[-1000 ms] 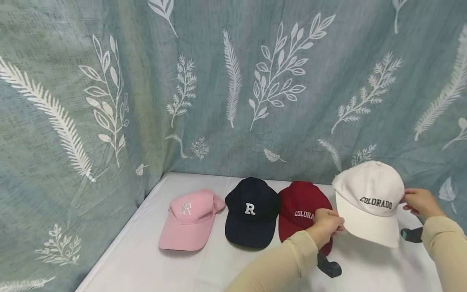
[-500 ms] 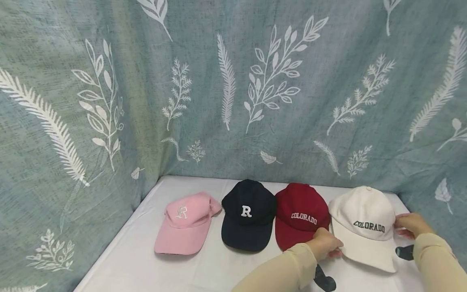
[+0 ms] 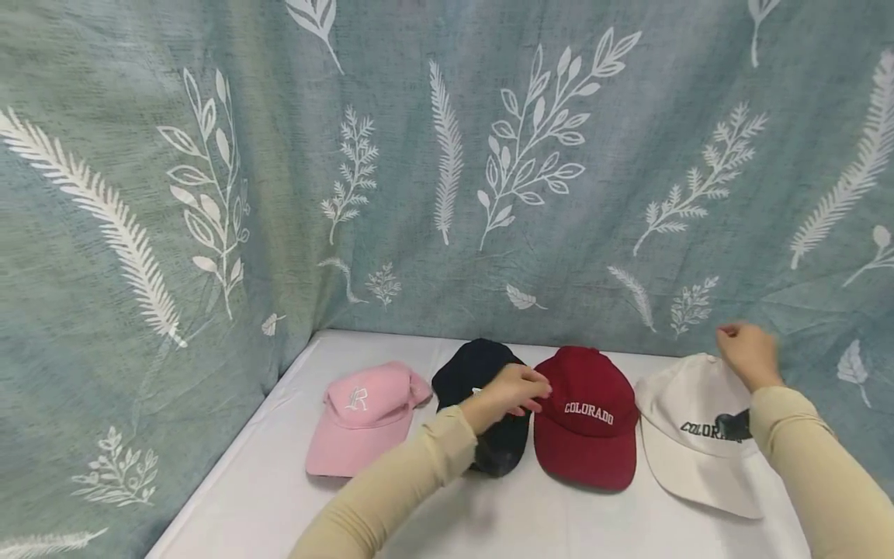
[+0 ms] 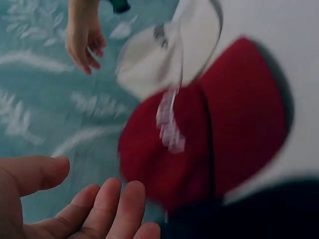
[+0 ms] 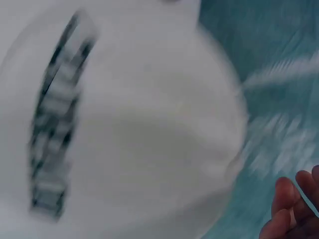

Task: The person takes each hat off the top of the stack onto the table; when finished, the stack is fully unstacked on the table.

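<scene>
A white cap [image 3: 698,470] lettered COLORADO lies at the right end of the row in the head view. My right hand [image 3: 751,355] is over its crown, fingers loosely bent and holding nothing. To its left is a dark red cap [image 3: 585,458], also lettered COLORADO. My left hand [image 3: 504,396] is over the dark navy cap [image 3: 475,362], near the red cap's left side. It covers most of the navy cap's letter. In the left wrist view, that hand's fingers [image 4: 132,204] are relaxed with nothing between them. The right wrist view is blurred, filled by the white crown.
A pink cap [image 3: 363,442] with an R on it lies at the left end of the row. All the caps rest on a white-covered table [image 3: 531,528]. A blue-green leaf-patterned curtain [image 3: 391,186] hangs behind the table and along its left side.
The white cap has come down onto the table beside the red one, and both hands have let it go. My left hand has moved left; my right hand has risen over the crown.
</scene>
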`<state>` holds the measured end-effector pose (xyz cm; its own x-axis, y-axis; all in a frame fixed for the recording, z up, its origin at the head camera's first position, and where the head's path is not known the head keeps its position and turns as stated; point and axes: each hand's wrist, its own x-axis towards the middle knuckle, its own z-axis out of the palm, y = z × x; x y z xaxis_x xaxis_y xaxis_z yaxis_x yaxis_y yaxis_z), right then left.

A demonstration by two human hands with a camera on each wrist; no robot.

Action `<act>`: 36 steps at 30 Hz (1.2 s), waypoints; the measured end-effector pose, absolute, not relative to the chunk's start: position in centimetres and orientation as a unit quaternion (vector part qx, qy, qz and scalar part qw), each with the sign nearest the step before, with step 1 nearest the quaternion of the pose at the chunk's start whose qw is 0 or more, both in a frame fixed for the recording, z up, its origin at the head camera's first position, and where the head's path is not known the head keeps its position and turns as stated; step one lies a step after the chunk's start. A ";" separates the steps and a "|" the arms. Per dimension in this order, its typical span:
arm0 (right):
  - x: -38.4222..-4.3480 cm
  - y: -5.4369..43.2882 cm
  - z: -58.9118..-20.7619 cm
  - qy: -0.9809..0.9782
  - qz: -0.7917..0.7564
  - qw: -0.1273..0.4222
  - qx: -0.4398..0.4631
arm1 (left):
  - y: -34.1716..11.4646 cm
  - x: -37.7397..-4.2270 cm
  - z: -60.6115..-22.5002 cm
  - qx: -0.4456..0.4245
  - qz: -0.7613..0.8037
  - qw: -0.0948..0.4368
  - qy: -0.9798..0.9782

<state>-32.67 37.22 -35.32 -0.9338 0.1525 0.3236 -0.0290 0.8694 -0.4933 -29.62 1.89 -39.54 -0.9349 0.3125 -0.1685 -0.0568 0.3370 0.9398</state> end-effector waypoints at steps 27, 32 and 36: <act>-34.4 -3.2 -42.5 -0.931 0.347 0.001 0.115 | -28.7 -18.6 -45.5 -0.213 0.587 0.077 0.777; -33.5 -4.8 -44.6 -0.908 0.408 -0.023 0.095 | -27.7 -17.9 -46.8 -0.216 0.642 0.094 0.730; -33.3 -5.7 -45.1 -0.875 0.475 -0.047 0.082 | -27.4 -18.0 -47.2 -0.235 0.695 0.088 0.674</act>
